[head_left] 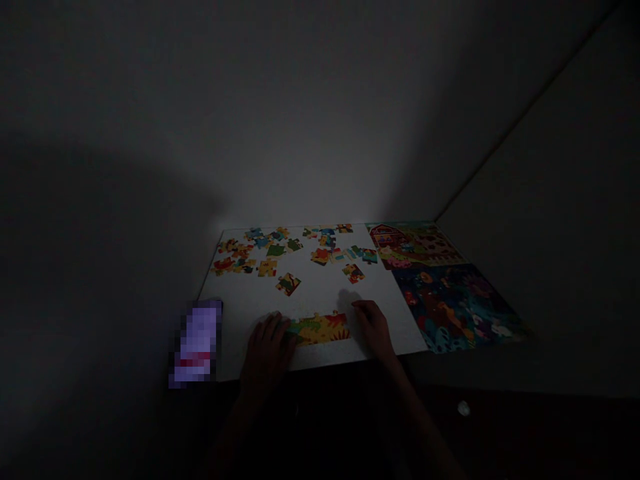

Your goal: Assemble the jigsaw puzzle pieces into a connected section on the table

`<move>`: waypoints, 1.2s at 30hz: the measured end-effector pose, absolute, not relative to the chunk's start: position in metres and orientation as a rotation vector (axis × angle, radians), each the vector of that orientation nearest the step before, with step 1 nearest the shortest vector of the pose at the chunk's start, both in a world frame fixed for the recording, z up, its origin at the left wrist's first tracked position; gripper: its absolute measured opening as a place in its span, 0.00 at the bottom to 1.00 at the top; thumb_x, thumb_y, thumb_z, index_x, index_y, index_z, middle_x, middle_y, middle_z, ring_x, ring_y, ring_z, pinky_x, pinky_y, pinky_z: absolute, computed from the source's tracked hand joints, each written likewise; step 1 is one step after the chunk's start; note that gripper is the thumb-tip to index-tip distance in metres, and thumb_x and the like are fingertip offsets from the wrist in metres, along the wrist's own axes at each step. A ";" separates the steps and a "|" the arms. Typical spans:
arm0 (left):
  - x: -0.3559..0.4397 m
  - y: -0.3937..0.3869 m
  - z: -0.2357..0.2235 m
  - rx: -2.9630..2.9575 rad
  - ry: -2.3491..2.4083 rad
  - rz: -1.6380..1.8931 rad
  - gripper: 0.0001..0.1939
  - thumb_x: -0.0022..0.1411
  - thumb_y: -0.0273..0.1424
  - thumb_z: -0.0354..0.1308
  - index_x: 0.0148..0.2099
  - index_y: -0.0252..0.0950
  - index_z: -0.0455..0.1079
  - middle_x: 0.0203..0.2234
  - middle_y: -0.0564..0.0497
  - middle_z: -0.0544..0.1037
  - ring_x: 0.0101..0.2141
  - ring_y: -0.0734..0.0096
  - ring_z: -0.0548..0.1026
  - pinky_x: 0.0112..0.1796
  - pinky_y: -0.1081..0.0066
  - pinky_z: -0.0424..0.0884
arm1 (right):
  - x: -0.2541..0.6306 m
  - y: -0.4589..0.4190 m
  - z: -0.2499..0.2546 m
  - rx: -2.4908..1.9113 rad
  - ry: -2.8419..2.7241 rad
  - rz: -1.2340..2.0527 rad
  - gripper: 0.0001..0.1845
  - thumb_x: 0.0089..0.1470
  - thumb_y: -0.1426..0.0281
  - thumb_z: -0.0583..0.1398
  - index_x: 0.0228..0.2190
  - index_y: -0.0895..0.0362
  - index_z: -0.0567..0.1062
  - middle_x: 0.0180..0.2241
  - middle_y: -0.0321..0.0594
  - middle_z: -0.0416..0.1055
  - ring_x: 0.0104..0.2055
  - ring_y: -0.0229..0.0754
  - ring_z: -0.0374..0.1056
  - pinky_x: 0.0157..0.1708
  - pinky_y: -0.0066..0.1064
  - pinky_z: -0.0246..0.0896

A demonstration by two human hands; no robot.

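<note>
A short joined strip of jigsaw pieces (320, 328), yellow, green and red, lies near the front edge of a white table (320, 293). My left hand (267, 350) rests flat at the strip's left end, fingers touching it. At the strip's right end rests my right hand (373, 327), fingers curled a little and lying on the table. Neither hand lifts a piece. The room is very dark.
Several loose colourful pieces (280, 253) lie scattered across the far half of the table. Two finished puzzle pictures sit at the right: a barn scene (415, 243) and a dark blue scene (457, 307). A lit blurred screen (197, 343) stands at the front left. Walls close in behind and right.
</note>
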State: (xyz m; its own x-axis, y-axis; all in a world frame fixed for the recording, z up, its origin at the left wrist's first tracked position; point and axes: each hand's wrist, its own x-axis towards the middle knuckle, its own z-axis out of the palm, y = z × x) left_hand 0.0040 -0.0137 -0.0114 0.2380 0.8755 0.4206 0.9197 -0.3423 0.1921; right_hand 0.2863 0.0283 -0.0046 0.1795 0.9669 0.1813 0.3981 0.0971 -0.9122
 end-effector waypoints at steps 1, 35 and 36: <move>0.004 -0.014 -0.011 -2.397 -1.750 -0.702 0.19 0.69 0.38 0.49 0.57 0.39 0.70 0.57 0.41 0.72 0.58 0.54 0.69 0.58 0.50 0.64 | 0.286 0.029 -0.005 -1.478 -1.388 0.738 0.14 0.57 0.60 0.56 0.38 0.55 0.76 0.37 0.44 0.75 0.40 0.47 0.70 0.42 0.40 0.67; 0.005 -0.014 -0.007 -2.362 -1.711 -0.701 0.17 0.69 0.36 0.51 0.56 0.38 0.70 0.56 0.42 0.73 0.57 0.54 0.70 0.56 0.51 0.66 | 0.282 0.100 0.004 -1.476 -1.718 0.584 0.12 0.58 0.66 0.54 0.40 0.54 0.75 0.41 0.45 0.73 0.43 0.47 0.69 0.45 0.41 0.66; 0.005 -0.014 -0.007 -2.363 -1.714 -0.697 0.17 0.69 0.36 0.51 0.56 0.38 0.70 0.56 0.42 0.73 0.57 0.54 0.70 0.56 0.51 0.66 | 0.279 0.116 0.006 -1.476 -1.743 0.536 0.12 0.57 0.67 0.55 0.41 0.55 0.75 0.42 0.46 0.73 0.45 0.48 0.68 0.48 0.42 0.65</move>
State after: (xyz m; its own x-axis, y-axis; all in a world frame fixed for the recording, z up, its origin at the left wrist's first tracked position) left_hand 0.0053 -0.0137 -0.0070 0.2438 0.8624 0.4437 0.9273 -0.3413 0.1538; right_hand 0.2792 0.1164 0.0064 -0.0272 0.9577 0.2864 0.6314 0.2386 -0.7379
